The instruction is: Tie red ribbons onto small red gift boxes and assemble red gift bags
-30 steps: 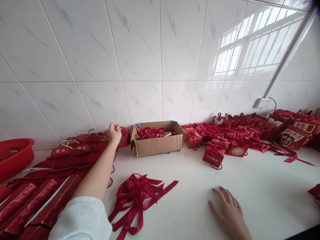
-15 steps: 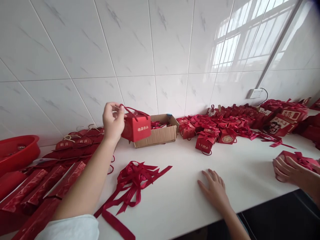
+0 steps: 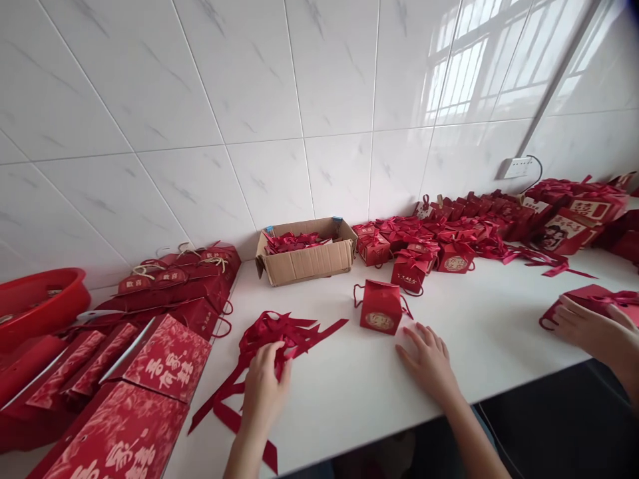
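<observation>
My left hand (image 3: 264, 379) is in a loose heap of dark red satin ribbons (image 3: 272, 329), its thumb and fingers curled around some ribbon. Flat on the white table rests my right hand (image 3: 430, 362), open and holding nothing, with fingers spread. Just beyond its fingertips a small red gift box (image 3: 381, 307) stands upright, with a round gold print on its front and cord handles hanging at both sides. It touches neither hand.
A cardboard box (image 3: 309, 263) of ribbons stands by the tiled wall. Several ribbon-tied boxes (image 3: 409, 271) fill the back right. Flat red boxes (image 3: 164, 362) and a red basin (image 3: 44, 299) lie left. At right, another person's hands (image 3: 592, 332) hold a red box (image 3: 594, 296).
My left hand has set the red gift box on the table before my right hand, let go of its handle and moved down to the ribbons. My right hand has stayed flat.
</observation>
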The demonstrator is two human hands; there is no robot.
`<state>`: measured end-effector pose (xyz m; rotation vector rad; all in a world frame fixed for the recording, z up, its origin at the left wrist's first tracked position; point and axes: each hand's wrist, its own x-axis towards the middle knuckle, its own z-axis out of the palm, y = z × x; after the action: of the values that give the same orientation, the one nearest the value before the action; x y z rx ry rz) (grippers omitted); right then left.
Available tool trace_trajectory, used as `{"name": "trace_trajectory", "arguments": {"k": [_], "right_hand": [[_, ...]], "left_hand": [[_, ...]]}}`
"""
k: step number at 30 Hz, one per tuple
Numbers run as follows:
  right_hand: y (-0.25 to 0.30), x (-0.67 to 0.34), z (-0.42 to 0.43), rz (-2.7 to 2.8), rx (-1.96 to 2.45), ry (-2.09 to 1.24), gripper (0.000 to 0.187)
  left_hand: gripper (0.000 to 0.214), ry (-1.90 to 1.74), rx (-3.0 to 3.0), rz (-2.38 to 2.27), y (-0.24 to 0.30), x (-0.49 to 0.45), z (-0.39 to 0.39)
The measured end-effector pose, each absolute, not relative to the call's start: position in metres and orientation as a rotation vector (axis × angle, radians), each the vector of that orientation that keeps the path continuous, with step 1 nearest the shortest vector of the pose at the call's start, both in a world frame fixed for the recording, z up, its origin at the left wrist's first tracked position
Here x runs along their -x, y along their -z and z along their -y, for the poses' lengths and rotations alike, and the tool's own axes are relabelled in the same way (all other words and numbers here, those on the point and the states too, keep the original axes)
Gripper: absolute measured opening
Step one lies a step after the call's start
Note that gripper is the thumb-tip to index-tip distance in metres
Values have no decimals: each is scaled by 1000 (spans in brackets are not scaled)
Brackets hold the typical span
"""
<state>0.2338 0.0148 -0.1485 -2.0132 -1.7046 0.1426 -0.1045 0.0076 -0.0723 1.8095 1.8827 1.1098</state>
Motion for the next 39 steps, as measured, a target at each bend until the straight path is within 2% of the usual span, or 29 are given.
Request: {"name": "trace_trajectory", "arguments": {"k": [4,6,10,13,17,21,28,32,36,39], "right_hand": [[146,-239,-11,1588,1835,-230,43],[137,-234,-3,1454,1676,-342,40],[114,-191,31,1278,1390,-815,44],[101,-148,55,1249,1185,-1240,52],[93,-128,64,820,1000,-1513,35],[89,-158,58,389,889,-1499,24],[82,-242,63,300,895,-1158,21],[70,-267,85,294,851,-1071,28],[55,-269,111,420,875,-1131,14],[48,-266,124,591,934,-1170,28]], "left_hand": [[15,-1015,-1890,-2015,90,108,-4],[16,-1018,-1943,-2016,87,103,1],[15,-1076,-2107,-1869,71,68,27],[13,-968,-2321,-1483,61,33,54],[12,-862,-2378,-1274,62,6,73],[16,-853,-2295,-1313,71,7,71],[33,-623,-2121,-1211,47,10,47],[12,-875,-2140,-1095,23,-5,-15],[28,-1043,-2070,-1129,26,-35,-99],[34,-1008,-2004,-1091,37,-56,-144]]}}
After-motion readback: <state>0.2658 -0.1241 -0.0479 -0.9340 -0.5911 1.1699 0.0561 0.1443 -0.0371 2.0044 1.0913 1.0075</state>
